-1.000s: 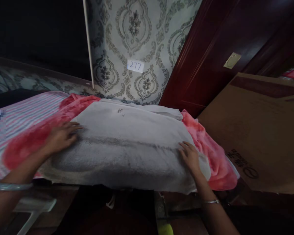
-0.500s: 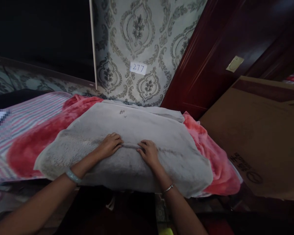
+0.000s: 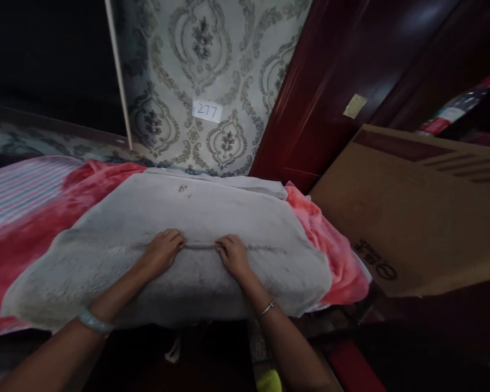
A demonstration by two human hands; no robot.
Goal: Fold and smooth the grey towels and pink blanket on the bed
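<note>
Under two hands, one grey cloth [image 3: 212,212], spread over red plush [image 3: 330,253] showing at both sides. Left hand [image 3: 163,251] and right hand [image 3: 233,256] rest near each other on one crease, fingers curled; cannot tell whether they pinch fabric. Left of left hand: striped sheet [image 3: 20,188]. Right of right hand: one cardboard box [image 3: 416,218], one bottle [image 3: 453,111] behind it. Beyond hands: one numbered card [image 3: 207,111] on wall. Cloth's long axis runs left-right, crease likewise.

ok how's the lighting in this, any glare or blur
Head view: dim light, the grey cloth palest at the back, shadowed along its front edge; same head view: faint sheen on the red door, small lettering on the box blurred.
</note>
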